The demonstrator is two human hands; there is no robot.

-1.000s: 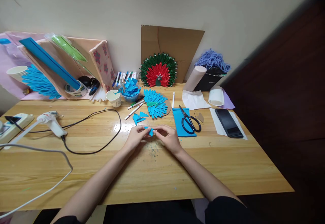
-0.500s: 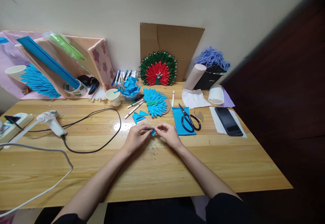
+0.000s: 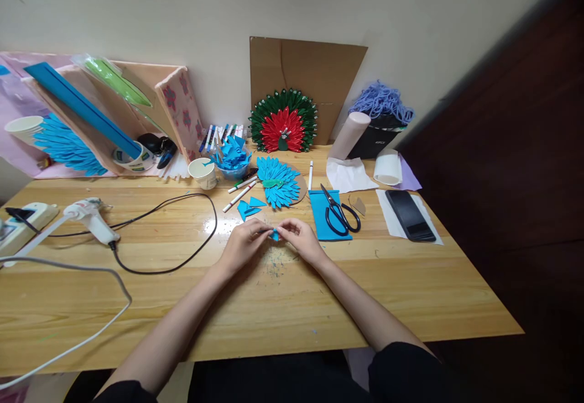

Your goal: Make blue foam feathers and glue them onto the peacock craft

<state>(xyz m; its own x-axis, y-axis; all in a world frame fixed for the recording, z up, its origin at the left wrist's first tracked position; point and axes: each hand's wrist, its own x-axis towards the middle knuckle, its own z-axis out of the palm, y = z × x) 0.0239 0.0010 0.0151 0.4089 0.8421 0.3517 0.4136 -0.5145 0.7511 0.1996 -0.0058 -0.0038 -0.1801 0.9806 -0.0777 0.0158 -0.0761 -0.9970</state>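
Between my fingertips is a small piece of blue paper, pinched from both sides. My left hand is closed on its left edge, and my right hand is closed at its right edge; the fingers partly hide it. Just beyond my left hand lie several loose blue pieces. Behind both hands rests a fan of blue petals with a green shape in its middle, on a round cardboard base. Black-handled scissors lie on a blue sheet right of my right hand.
A glue gun and its looped black cord lie at left. Farther back stand a paper cup, a bowl of blue scraps and a red-green peacock fan against cardboard. A phone lies at right.
My hands stay almost in place, with the fingertips shifting slightly and a little more of the blue piece showing. The whole view has moved marginally.
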